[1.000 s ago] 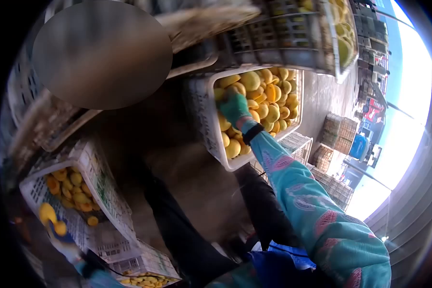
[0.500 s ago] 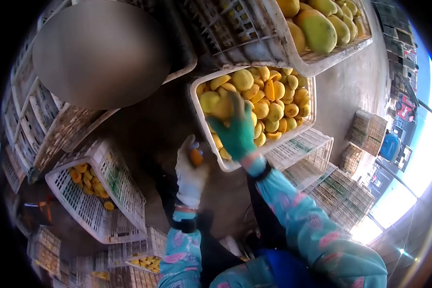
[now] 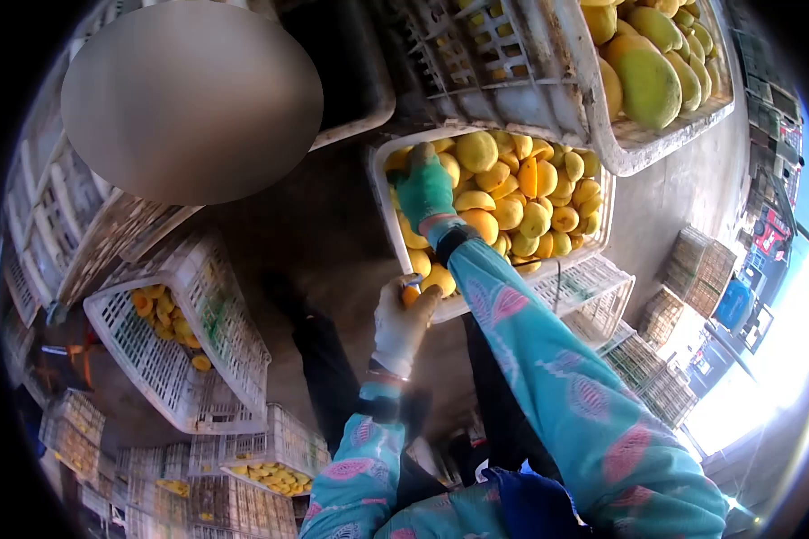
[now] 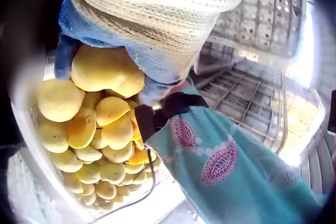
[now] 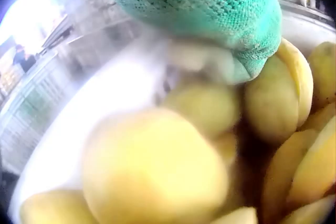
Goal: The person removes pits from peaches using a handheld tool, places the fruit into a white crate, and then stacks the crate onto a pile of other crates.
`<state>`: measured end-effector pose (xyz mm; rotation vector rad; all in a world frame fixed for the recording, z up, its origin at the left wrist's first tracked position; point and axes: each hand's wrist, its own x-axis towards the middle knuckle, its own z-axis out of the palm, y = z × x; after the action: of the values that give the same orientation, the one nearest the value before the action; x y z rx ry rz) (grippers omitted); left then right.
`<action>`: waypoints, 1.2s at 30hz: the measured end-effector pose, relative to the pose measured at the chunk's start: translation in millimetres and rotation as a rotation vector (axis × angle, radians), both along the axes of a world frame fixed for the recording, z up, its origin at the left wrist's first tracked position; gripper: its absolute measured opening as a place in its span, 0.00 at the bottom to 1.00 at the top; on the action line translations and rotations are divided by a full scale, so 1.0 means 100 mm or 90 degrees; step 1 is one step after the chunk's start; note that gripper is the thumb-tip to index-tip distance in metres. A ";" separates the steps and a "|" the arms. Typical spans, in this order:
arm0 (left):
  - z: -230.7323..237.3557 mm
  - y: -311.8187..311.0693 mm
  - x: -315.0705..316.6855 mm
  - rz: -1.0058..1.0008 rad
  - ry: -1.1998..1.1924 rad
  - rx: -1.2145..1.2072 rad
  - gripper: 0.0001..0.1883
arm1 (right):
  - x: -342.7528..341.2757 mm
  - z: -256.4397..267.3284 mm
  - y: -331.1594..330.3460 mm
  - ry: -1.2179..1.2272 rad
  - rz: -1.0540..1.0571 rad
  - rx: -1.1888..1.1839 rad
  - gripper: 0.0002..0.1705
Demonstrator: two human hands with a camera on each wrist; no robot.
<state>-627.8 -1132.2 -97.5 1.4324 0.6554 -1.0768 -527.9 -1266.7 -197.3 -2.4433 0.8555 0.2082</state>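
Note:
In the head view my left hand (image 3: 403, 328), in a white glove with blue fingers, is at the near rim of a white plastic crate (image 3: 388, 235). Its fingers grip a yellow peach (image 4: 105, 70), which shows as an orange patch at the fingertips in the head view. My right hand (image 3: 425, 193), in a green glove with brownish fingertips, reaches down among the yellow peaches (image 3: 512, 211) at the crate's left end. Whole and halved ones fill that crate. The right wrist view puts the green glove (image 5: 210, 14) close over the fruit; I cannot tell whether its fingers hold one.
A taller crate (image 3: 620, 162) of larger green-yellow fruit overlaps the far right corner. At left, a tilted white crate (image 3: 243, 332) holds some cut fruit (image 3: 164, 314). Stacked crates (image 3: 699, 260) stand on the right, and a grey blur covers the upper left.
My left hand has come from the crate at left to the near rim of the peach crate. The right hand lifted over the fruit, then moved down toward the crate's far left corner.

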 end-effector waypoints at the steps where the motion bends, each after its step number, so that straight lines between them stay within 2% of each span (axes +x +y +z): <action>1: -0.06 0.03 0.01 0.005 -0.006 0.007 0.20 | 0.09 0.02 -0.02 -0.006 0.005 0.007 0.28; 3: -0.25 0.17 -0.26 0.234 0.084 -0.125 0.16 | 0.01 0.17 -0.19 0.020 0.031 0.099 0.28; 4: -0.26 0.17 -0.29 0.189 0.023 -0.127 0.15 | -0.10 0.41 -0.25 -0.025 0.022 0.227 0.29; 5: -0.26 0.17 -0.32 0.147 -0.040 -0.125 0.15 | -0.33 0.50 -0.28 0.019 0.004 0.344 0.32; 6: -0.11 0.16 -0.25 0.325 0.120 -0.177 0.15 | -0.52 0.94 -0.23 0.093 0.055 0.340 0.34; 7: -0.04 0.14 -0.21 0.503 0.281 -0.225 0.15 | -0.80 1.17 -0.22 0.250 0.205 0.363 0.36; 8: -0.22 0.14 -0.34 0.476 0.259 -0.361 0.15 | -1.17 1.20 -0.14 0.133 0.259 0.339 0.36; 9: -0.20 0.10 -0.35 0.477 0.263 -0.359 0.15 | -1.31 1.23 -0.06 0.118 0.193 0.388 0.34; 11: -0.09 -0.10 -0.24 0.476 0.195 -0.293 0.17 | -1.25 1.19 -0.12 0.148 -0.034 0.468 0.34; 13: -0.01 -0.20 0.02 0.516 0.181 -0.332 0.20 | -0.99 1.11 -0.26 0.054 -0.197 0.585 0.31; 14: 0.02 -0.26 0.17 0.475 0.112 -0.268 0.20 | -0.73 1.18 -0.32 0.085 -0.203 0.614 0.31; 15: -0.02 -0.32 0.28 0.435 0.047 -0.205 0.20 | -0.60 1.06 -0.37 0.109 -0.157 0.566 0.30; 17: -0.25 -0.47 0.40 0.372 -0.058 -0.038 0.21 | -0.51 0.81 -0.40 0.099 0.033 0.396 0.30; 20: -0.41 -0.56 0.41 0.307 -0.128 0.023 0.22 | -0.39 0.80 -0.36 0.019 0.009 0.365 0.27; 21: -0.39 -0.56 0.46 0.190 -0.208 0.115 0.20 | -0.37 0.74 -0.37 -0.105 0.087 0.314 0.26; 22: -0.38 -0.56 0.50 0.073 -0.285 0.206 0.19 | -0.36 0.69 -0.37 -0.071 0.085 0.306 0.26; 23: -0.36 -0.55 0.51 0.078 -0.279 0.206 0.19 | -0.35 0.66 -0.38 -0.039 0.083 0.296 0.25; 24: -0.39 -0.53 0.54 -0.027 -0.315 0.247 0.17 | -0.31 0.66 -0.37 -0.038 0.088 0.294 0.25; 25: -0.40 -0.52 0.60 -0.130 -0.354 0.288 0.16 | -0.24 0.67 -0.37 0.001 0.164 0.144 0.24; 26: -0.42 -0.48 0.57 -0.133 -0.388 0.280 0.15 | -0.18 0.66 -0.36 0.040 0.234 -0.006 0.23; 27: -0.40 -0.40 0.54 -0.133 -0.388 0.281 0.15 | -0.17 0.63 -0.33 0.040 0.234 -0.005 0.23; 29: -0.35 -0.17 0.47 -0.053 -0.403 0.199 0.14 | -0.12 0.52 -0.28 0.111 0.270 0.035 0.23; 30: -0.35 -0.02 0.43 -0.037 -0.370 0.183 0.14 | -0.07 0.54 -0.31 0.153 0.227 0.112 0.22; 31: -0.36 0.18 0.36 -0.036 -0.404 0.179 0.14 | -0.12 0.53 -0.31 0.153 0.228 0.112 0.22; 32: -0.50 0.43 0.23 -0.032 -0.366 0.180 0.14 | -0.19 0.46 -0.31 0.170 0.241 0.090 0.23; 34: -0.40 0.89 0.19 0.020 -0.338 0.229 0.14 | -0.27 0.31 -0.30 0.191 0.235 0.091 0.22; 35: -0.19 1.05 0.27 0.123 -0.251 0.179 0.13 | -0.23 0.30 -0.32 0.188 0.241 0.095 0.22; 36: -0.19 1.28 0.24 0.133 -0.272 0.220 0.12 | -0.23 0.30 -0.33 0.183 0.332 0.031 0.22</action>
<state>-604.0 -1004.2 -116.2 1.7775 0.6796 -0.4837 -551.1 -1300.0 -167.1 -2.5812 0.2952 0.7731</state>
